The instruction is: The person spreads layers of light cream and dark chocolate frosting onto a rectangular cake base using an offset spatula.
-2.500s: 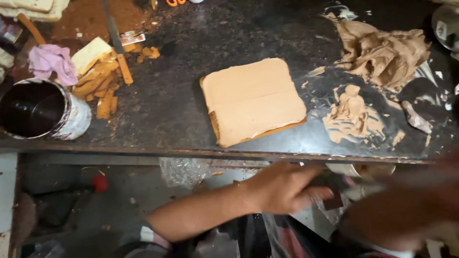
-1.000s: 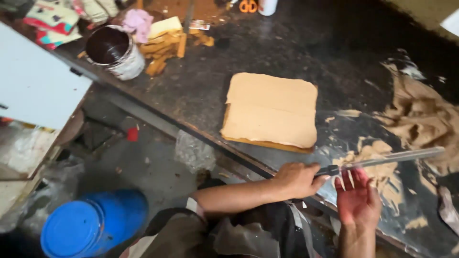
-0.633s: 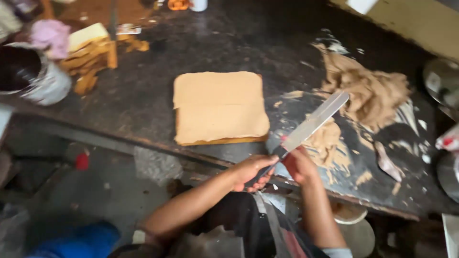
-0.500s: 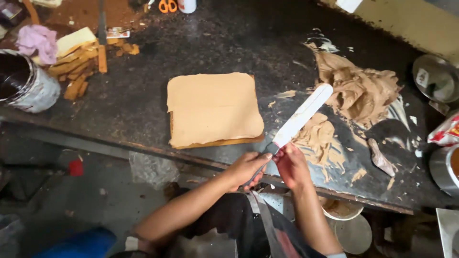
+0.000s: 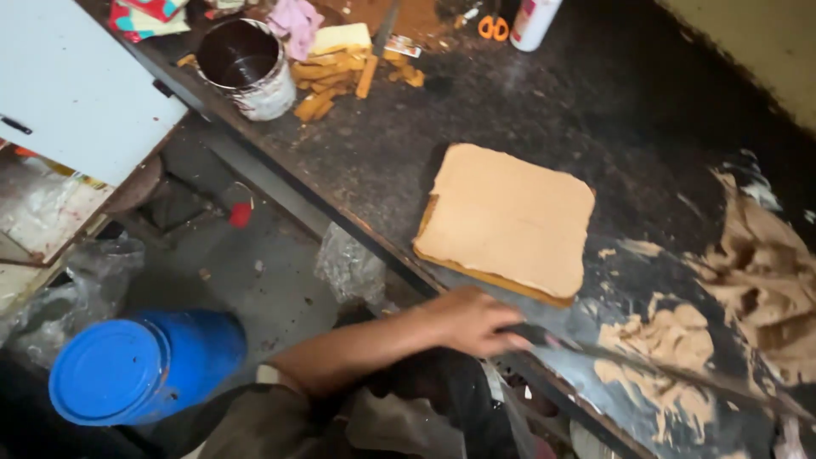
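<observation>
Where the dark, speckled worktop (image 5: 544,110) runs from upper left to lower right in the head view, a square tan slab (image 5: 508,218) lies flat on it close to the near edge. Just below that slab the left hand (image 5: 473,321) is curled around the handle of a long knife (image 5: 671,372), whose blurred blade stretches away to the right over smears of tan paste (image 5: 659,344). The right hand cannot be seen, so its state cannot be told. Right of the slab a bigger crumpled heap of the same paste (image 5: 765,272) spreads on the worktop. Up and left of the slab stand a paint-stained metal can (image 5: 248,66) with a dark inside, a pile of orange-brown strips (image 5: 333,78), a pale yellow block (image 5: 340,37) and a pink rag (image 5: 293,19). Above the slab lie orange-handled scissors (image 5: 493,28) beside 1 white bottle (image 5: 534,20). Down and left of the slab, on the grey concrete floor (image 5: 246,272), stands a blue drum (image 5: 140,365) with its lid on; crumpled clear plastic (image 5: 348,268) hangs under the worktop edge. A white panel (image 5: 72,85) fills the upper-left corner.
</observation>
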